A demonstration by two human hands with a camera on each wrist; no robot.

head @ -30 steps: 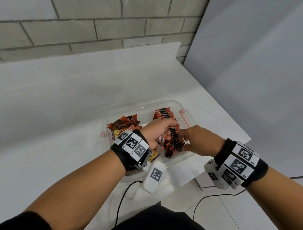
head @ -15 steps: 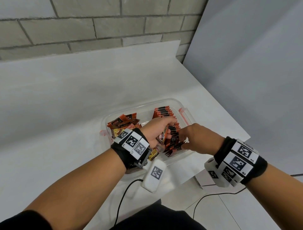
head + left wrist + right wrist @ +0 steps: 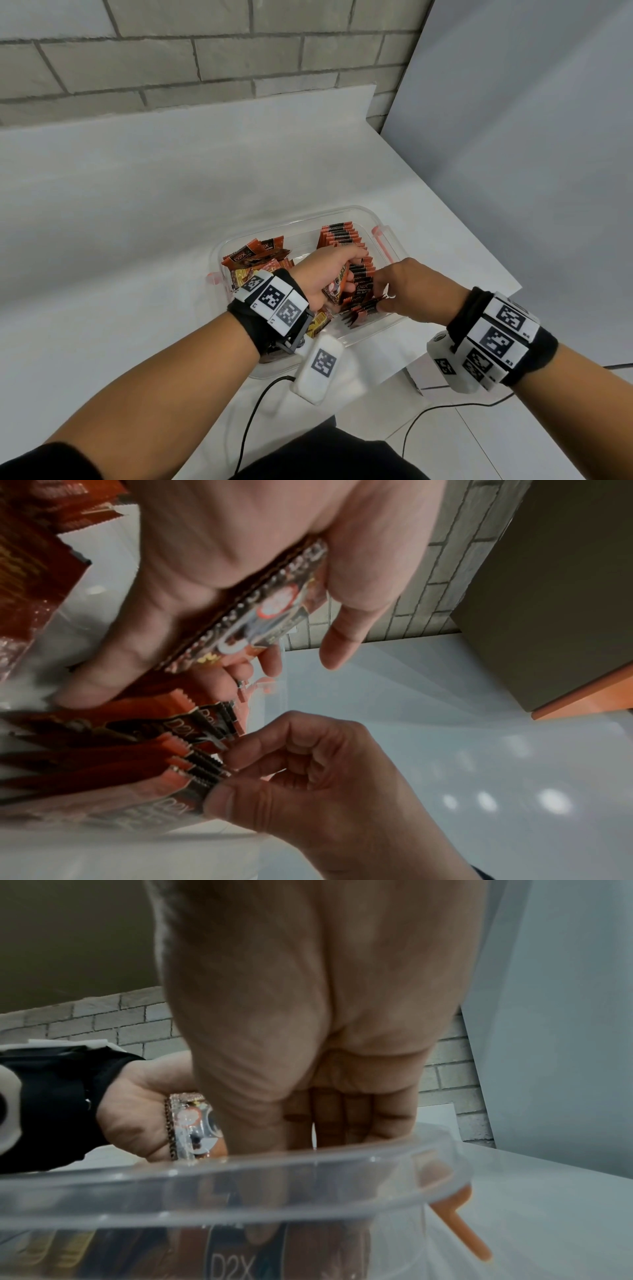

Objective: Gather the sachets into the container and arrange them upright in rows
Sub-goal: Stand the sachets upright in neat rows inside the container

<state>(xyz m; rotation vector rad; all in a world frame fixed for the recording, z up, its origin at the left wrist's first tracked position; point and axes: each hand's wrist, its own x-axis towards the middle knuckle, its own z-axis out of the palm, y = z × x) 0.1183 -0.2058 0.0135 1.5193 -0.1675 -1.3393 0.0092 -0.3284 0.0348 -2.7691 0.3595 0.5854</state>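
A clear plastic container (image 3: 349,209) sits near the table's front edge. Along its right side stands a row of upright orange-and-black sachets (image 3: 342,236). A loose pile of sachets (image 3: 253,257) lies in its left half. My left hand (image 3: 346,274) is inside the container and grips a small stack of sachets (image 3: 260,610) between thumb and fingers. My right hand (image 3: 382,298) reaches in from the right, and its thumb and curled fingers pinch the top edges of the nearest upright sachets (image 3: 202,772). In the right wrist view the palm (image 3: 308,1042) hides those sachets behind the container rim (image 3: 240,1172).
Orange clips (image 3: 380,236) sit on the container's short sides. The white table (image 3: 137,205) ends just right of the container, with a grey panel (image 3: 513,137) beyond and a brick wall (image 3: 205,61) behind. A cable (image 3: 253,411) hangs below the front edge.
Both hands stay in the container at nearly the same place. The right fingertips have shifted slightly along the tops of the upright sachets.
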